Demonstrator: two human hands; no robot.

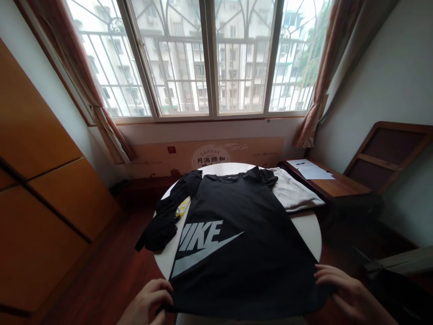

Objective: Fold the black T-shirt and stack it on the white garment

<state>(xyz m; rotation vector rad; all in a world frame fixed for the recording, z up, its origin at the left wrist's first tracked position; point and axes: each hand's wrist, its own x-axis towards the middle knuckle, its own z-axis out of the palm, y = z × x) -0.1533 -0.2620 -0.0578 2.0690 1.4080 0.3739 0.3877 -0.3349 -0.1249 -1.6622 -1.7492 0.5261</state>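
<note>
Wide window [212,58] ahead, barred outside, pale daylight entering; apartment blocks [235,67] beyond. Pinkish curtains [314,108] gathered at both sides. Pale walls [399,76]. Orange-brown cabinet [40,198] left. Dark reddish floor [125,275]. Round white bench [309,230] centre; wooden side table [352,183], papers [313,171] atop, right.

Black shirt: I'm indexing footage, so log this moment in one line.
black shirt: spread over white table; left hand: holds near left corner; right hand: holds near right corner; dark clothing: left; pale garment: right
</note>
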